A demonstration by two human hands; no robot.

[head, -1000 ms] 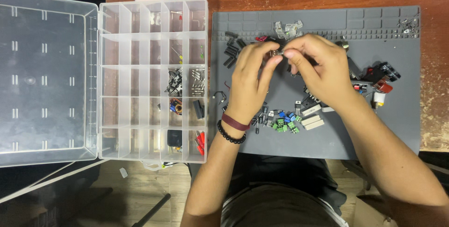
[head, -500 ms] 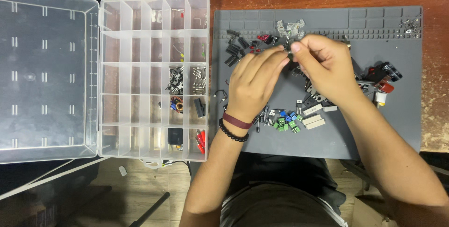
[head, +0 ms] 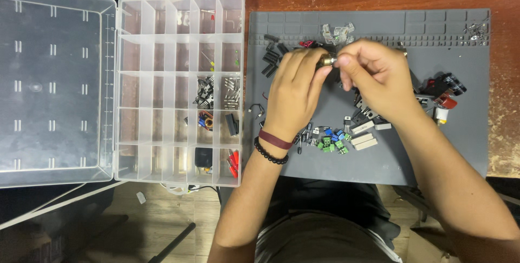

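Both hands pinch one small brass-coloured part between fingertips, left hand and right hand meeting above the grey mat, likely raised for inspection. Left of the mat, the clear compartment box lies open.

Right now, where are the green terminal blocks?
Head view: the green terminal blocks lie on the grey mat, near its front edge, just right of the left hand's wrist, beside the white resistors.

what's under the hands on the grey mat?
Both hands, left hand and right hand, pinch a small brass-coloured cylindrical part above the grey silicone work mat. Green and blue terminal blocks show below; whatever lies directly beneath the hands is covered.
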